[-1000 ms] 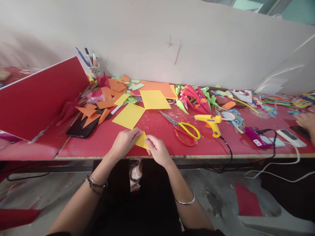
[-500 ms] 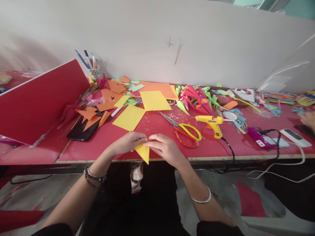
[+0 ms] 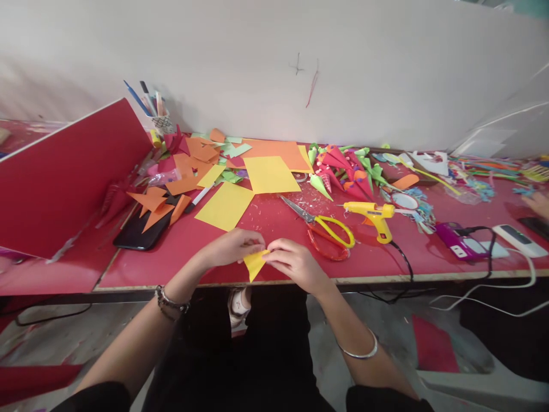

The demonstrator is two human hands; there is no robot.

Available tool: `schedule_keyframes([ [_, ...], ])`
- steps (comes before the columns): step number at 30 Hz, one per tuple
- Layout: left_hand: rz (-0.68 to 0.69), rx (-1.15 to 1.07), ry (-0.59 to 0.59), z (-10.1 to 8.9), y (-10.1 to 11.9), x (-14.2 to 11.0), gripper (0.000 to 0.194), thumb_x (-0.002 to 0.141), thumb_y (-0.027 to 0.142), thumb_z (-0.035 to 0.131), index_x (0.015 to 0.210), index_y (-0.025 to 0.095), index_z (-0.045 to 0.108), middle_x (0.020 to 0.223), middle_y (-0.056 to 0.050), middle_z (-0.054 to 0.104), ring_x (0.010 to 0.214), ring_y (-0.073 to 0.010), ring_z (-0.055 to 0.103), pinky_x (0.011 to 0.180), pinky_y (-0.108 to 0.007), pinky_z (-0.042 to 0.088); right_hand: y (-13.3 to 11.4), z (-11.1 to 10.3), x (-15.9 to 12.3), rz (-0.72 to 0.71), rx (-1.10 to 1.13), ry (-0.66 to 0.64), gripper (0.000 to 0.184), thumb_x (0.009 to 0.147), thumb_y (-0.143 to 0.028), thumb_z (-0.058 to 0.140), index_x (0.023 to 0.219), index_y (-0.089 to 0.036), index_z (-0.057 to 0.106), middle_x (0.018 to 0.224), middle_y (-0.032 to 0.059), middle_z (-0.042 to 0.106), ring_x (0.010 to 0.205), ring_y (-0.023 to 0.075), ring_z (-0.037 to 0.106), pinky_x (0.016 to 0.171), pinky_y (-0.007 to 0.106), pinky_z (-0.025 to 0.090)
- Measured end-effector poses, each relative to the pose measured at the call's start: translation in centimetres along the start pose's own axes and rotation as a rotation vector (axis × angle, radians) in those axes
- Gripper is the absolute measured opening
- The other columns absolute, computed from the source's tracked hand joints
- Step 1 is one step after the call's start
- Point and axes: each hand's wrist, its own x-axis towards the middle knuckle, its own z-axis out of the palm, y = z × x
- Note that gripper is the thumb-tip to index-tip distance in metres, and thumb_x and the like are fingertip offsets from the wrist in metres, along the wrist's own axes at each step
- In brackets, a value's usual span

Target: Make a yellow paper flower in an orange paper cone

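Both my hands pinch a small folded yellow paper piece [image 3: 254,264] just above the front edge of the red table [image 3: 180,252]. My left hand [image 3: 234,246] grips its upper left part, fingers closed. My right hand [image 3: 291,262] grips its upper right corner, fingers closed too. The paper's pointed end hangs down toward the table edge. Two flat yellow paper squares [image 3: 225,205] lie on the table beyond my hands.
Yellow-handled scissors [image 3: 326,224] and a yellow glue gun [image 3: 374,214] lie right of my hands, with a cord over the edge. Orange paper scraps [image 3: 189,171], a black phone [image 3: 137,232], paper cones [image 3: 343,169] and a pen cup [image 3: 160,120] sit behind. Another person's hand [image 3: 538,203] shows far right.
The yellow piece went from flat between my hands to hanging point-down, and is now folded smaller. My hands stayed together near the table's front edge.
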Motion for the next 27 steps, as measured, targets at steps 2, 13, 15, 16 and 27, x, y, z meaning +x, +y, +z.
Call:
schedule_keyframes([
  [2, 0.047, 0.081, 0.183, 0.3, -0.1, -0.3, 0.021, 0.082, 0.029, 0.042, 0.094, 0.02, 0.056, 0.083, -0.002, 0.06, 0.075, -0.0134, 0.056, 0.066, -0.024, 0.044, 0.4, 0.2, -0.3, 0.024, -0.097, 0.052, 0.02, 0.086, -0.023, 0.044, 0.088, -0.02, 0.064, 0.091, 0.0062, 0.058, 0.085, 0.0143, 0.055, 0.075, 0.027, 0.046],
  [13, 0.109, 0.413, 0.158, 3.3, -0.4, -2.9, 0.055, 0.069, 0.045, 0.059, 0.118, 0.026, 0.046, 0.116, -0.007, 0.049, 0.106, -0.0245, 0.044, 0.09, -0.039, 0.037, 1.5, 0.4, -1.0, 0.114, -0.181, -0.078, 0.015, 0.082, -0.024, 0.051, 0.089, -0.021, 0.064, 0.09, 0.0052, 0.06, 0.083, 0.0157, 0.052, 0.073, 0.029, 0.045],
  [15, 0.085, 0.417, 0.18, 3.3, -0.4, -3.0, 0.051, 0.072, 0.045, 0.057, 0.117, 0.025, 0.047, 0.115, -0.006, 0.049, 0.106, -0.0243, 0.044, 0.089, -0.039, 0.037, 1.6, 0.3, -0.7, 0.124, -0.151, -0.081, 0.013, 0.081, -0.024, 0.052, 0.087, -0.02, 0.064, 0.089, 0.0048, 0.059, 0.082, 0.0154, 0.052, 0.074, 0.029, 0.044],
  [16, 0.084, 0.412, 0.183, 3.3, -0.3, -3.0, 0.05, 0.072, 0.045, 0.056, 0.117, 0.026, 0.047, 0.116, -0.006, 0.049, 0.107, -0.0245, 0.044, 0.09, -0.04, 0.037, 1.6, 0.2, -0.6, 0.128, -0.138, -0.081, 0.013, 0.081, -0.024, 0.053, 0.086, -0.019, 0.064, 0.088, 0.0046, 0.059, 0.082, 0.0152, 0.052, 0.075, 0.029, 0.044],
  [27, 0.105, 0.363, 0.19, 2.6, -0.5, -2.7, 0.049, 0.068, 0.045, 0.059, 0.112, 0.026, 0.052, 0.114, -0.005, 0.052, 0.105, -0.0241, 0.046, 0.089, -0.039, 0.036, 1.7, 0.0, -0.3, 0.154, -0.082, -0.082, 0.011, 0.08, -0.023, 0.054, 0.084, -0.021, 0.064, 0.086, 0.0036, 0.059, 0.081, 0.0149, 0.052, 0.073, 0.03, 0.044],
])
